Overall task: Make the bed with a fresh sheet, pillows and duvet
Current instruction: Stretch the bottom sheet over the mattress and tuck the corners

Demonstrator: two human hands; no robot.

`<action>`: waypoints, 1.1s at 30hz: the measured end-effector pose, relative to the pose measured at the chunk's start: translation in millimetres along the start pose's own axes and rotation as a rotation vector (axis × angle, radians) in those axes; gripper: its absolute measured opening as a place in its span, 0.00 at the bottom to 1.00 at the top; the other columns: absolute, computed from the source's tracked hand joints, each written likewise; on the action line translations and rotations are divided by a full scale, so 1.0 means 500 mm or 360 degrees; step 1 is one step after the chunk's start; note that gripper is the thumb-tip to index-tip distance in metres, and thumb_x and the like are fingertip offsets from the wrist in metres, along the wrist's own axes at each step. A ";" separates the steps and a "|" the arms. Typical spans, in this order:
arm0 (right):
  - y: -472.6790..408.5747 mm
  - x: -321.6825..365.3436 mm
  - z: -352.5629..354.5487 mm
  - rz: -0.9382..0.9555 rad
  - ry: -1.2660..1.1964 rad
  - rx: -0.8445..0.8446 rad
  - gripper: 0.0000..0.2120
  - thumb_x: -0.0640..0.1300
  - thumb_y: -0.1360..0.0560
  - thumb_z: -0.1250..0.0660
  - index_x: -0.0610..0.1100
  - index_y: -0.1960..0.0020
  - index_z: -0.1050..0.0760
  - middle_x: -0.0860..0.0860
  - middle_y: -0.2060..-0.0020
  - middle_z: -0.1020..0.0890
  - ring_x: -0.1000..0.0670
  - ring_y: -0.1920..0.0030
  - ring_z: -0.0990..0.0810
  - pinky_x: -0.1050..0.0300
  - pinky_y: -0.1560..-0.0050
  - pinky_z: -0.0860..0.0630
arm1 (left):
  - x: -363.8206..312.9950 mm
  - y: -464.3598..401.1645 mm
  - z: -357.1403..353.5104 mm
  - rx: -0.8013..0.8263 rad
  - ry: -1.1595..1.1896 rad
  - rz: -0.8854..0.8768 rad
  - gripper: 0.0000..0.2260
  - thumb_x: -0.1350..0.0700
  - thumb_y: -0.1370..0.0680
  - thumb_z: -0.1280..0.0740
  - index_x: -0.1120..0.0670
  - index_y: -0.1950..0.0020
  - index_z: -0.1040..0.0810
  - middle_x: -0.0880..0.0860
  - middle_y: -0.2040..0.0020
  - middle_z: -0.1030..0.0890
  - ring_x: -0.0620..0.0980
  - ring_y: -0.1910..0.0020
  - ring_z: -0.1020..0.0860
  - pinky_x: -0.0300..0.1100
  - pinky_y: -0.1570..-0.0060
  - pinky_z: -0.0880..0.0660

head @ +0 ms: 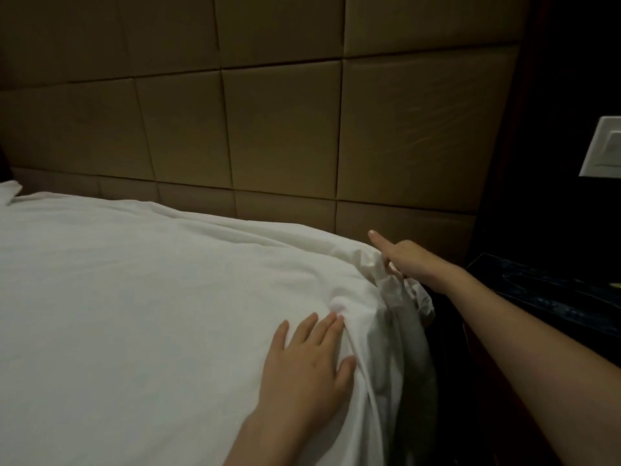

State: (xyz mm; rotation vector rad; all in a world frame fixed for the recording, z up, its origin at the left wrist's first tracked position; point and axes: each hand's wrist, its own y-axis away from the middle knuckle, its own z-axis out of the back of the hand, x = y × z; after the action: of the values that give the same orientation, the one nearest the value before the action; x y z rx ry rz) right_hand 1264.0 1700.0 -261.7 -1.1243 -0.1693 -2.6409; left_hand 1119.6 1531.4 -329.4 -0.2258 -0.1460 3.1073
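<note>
**At the bed's top corner: tucking the sheet**

Across the bed lies the white sheet (134, 297), soft, light and quick to wrinkle. Grab it best at the bunched corner. Behind stands the padded headboard (268, 129), close, leaving little room. Beside it sits a dark nightstand (544, 290). The left hand (309, 371) presses flat, fingers straight. The right hand (403, 257) pinches the bunched corner, one finger pointing.

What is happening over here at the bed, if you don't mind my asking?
A person is fitting a white cotton sheet over the mattress corner nearest the tan padded panel headboard. The left hand lies flat with fingers spread, pressing the sheet down on top. The right hand grips bunched fabric at the corner, forefinger pointing out. The corner is still rumpled and loose, and no pillows or duvet are clearly in place yet. A dark bedside table stands to the right.
</note>
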 end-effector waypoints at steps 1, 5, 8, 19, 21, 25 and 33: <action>-0.007 -0.003 0.003 -0.0044 -0.0045 0.0059 0.28 0.62 0.21 0.46 0.39 0.58 0.23 0.47 0.61 0.22 0.50 0.60 0.25 0.53 0.52 0.28 | 0.002 -0.021 0.001 -0.0032 0.0010 0.0030 0.41 0.36 0.35 0.72 0.43 0.22 0.54 0.39 0.22 0.53 0.42 0.23 0.55 0.50 0.25 0.60; -0.053 -0.034 0.004 -0.0176 0.0006 0.0135 0.24 0.56 0.25 0.33 0.42 0.38 0.33 0.47 0.45 0.25 0.49 0.50 0.25 0.58 0.59 0.26 | 0.000 -0.100 0.013 -0.0004 0.0072 0.0064 0.22 0.44 0.17 0.58 0.42 0.22 0.51 0.39 0.22 0.52 0.43 0.23 0.55 0.53 0.25 0.61; -0.083 -0.033 0.013 -0.0218 0.0171 0.0424 0.37 0.57 0.29 0.28 0.43 0.28 0.38 0.47 0.33 0.30 0.47 0.40 0.25 0.56 0.51 0.23 | 0.010 -0.130 0.008 0.0032 0.0091 0.0041 0.21 0.46 0.17 0.58 0.40 0.23 0.51 0.37 0.23 0.52 0.41 0.23 0.56 0.53 0.25 0.62; -0.175 0.041 0.085 -0.0124 0.0872 -0.0630 0.08 0.50 0.28 0.29 0.47 0.52 0.21 0.48 0.58 0.20 0.46 0.56 0.22 0.55 0.58 0.27 | 0.036 -0.179 -0.010 -0.0115 0.0177 0.0035 0.22 0.46 0.18 0.57 0.40 0.23 0.53 0.34 0.23 0.53 0.38 0.24 0.57 0.51 0.26 0.62; -0.195 0.049 0.085 -0.0058 0.1113 -0.0926 0.04 0.44 0.24 0.33 0.45 0.51 0.23 0.46 0.56 0.22 0.46 0.57 0.25 0.54 0.58 0.31 | 0.036 -0.184 -0.011 -0.0116 0.0175 0.0043 0.25 0.44 0.21 0.61 0.40 0.23 0.53 0.35 0.23 0.53 0.38 0.24 0.57 0.50 0.26 0.63; -0.235 0.032 0.059 0.0010 0.1639 -0.1017 0.10 0.43 0.24 0.33 0.43 0.45 0.29 0.45 0.55 0.26 0.48 0.58 0.28 0.55 0.59 0.30 | 0.038 -0.199 -0.014 -0.0121 0.0170 0.0050 0.30 0.43 0.26 0.64 0.41 0.23 0.51 0.36 0.23 0.53 0.37 0.24 0.58 0.51 0.27 0.65; -0.295 -0.071 -0.025 -0.0392 0.1341 -0.0627 0.32 0.39 0.23 0.36 0.37 0.25 0.48 0.37 0.25 0.48 0.37 0.34 0.31 0.47 0.40 0.25 | 0.044 -0.209 -0.013 -0.0096 0.0101 0.0019 0.30 0.41 0.25 0.67 0.41 0.23 0.52 0.37 0.23 0.55 0.41 0.24 0.62 0.54 0.27 0.67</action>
State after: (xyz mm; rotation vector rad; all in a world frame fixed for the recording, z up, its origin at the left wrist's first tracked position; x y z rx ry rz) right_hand 1236.9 1845.6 -296.5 0.0224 0.4150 -3.1946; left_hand 1100.5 1636.5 -329.2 -0.3273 -0.2377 3.1062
